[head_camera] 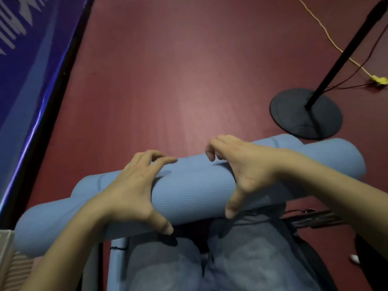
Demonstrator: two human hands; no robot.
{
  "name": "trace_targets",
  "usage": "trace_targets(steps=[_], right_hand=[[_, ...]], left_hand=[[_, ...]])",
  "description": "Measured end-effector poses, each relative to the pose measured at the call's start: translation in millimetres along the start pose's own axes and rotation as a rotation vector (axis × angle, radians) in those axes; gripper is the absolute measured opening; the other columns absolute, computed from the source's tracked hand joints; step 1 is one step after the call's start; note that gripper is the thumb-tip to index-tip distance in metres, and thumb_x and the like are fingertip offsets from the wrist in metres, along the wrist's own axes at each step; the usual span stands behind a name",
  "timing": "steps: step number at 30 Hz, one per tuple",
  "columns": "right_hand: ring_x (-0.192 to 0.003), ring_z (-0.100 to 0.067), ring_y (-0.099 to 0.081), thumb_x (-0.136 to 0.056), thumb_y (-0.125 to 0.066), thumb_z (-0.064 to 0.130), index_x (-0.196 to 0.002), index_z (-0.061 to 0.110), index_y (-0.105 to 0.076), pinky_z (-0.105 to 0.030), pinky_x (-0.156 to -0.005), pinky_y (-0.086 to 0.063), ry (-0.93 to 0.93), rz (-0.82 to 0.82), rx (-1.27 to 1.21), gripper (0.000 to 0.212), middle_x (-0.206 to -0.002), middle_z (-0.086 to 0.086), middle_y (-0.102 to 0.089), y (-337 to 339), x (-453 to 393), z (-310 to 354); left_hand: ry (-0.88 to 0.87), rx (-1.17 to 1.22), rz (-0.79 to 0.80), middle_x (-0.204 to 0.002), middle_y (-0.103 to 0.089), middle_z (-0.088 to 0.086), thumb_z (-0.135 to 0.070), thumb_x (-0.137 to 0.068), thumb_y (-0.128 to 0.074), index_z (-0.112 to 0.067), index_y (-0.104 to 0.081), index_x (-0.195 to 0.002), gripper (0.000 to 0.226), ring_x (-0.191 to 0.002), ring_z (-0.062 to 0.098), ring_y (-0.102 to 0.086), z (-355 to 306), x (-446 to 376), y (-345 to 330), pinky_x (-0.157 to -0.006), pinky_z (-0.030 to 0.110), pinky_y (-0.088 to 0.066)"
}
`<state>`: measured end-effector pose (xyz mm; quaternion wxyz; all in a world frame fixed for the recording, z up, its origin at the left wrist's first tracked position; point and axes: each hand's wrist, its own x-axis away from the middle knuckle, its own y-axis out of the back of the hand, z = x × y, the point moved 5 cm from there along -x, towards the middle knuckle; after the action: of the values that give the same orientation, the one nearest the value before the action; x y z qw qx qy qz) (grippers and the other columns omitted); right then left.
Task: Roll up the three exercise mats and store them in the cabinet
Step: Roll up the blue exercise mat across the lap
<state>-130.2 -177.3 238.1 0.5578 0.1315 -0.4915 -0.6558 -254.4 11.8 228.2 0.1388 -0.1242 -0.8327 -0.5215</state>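
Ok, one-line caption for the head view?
Left hand and right hand grip a rolled blue foam exercise mat above the dark red floor.

Blue banner (27,49), upper left: pale printed strokes, cut off by the frame edge; no letter or word can be made out.
Blue mat (189,196): wavy ribbed texture only, no lettering.
Readable text: none found.
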Motion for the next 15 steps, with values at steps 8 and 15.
trace_targets(steps=[8,15], right_hand=[[-0.087,-0.009,-0.058,-0.046,-0.092,0.068,-0.1,0.03,-0.061,-0.037,-0.074,-0.053,0.086,-0.138,-0.03,0.074,-0.096,0.015,-0.058,17,-12,-13],[-0.1,-0.022,-0.063,-0.081,-0.061,0.074,-0.124,0.031,-0.061,-0.04,-0.087,-0.053,-0.025,-0.22,0.094,0.061,-0.116,0.002,-0.069,27,-19,-31]], left_hand=[[-0.015,0.182,0.08,-0.118,-0.033,-0.036,-0.06,-0.029,-0.095,-0.058,-0.037,-0.125,0.113,-0.119,-0.014,-0.034,26,-26,13,-0.098,0.024,-0.039],[-0.028,0.219,-0.265,-0.103,-0.058,-0.013,-0.073,-0.047,-0.085,-0.038,-0.059,-0.105,0.072,-0.094,0.012,-0.053,48,-28,42,-0.084,0.033,-0.048]])
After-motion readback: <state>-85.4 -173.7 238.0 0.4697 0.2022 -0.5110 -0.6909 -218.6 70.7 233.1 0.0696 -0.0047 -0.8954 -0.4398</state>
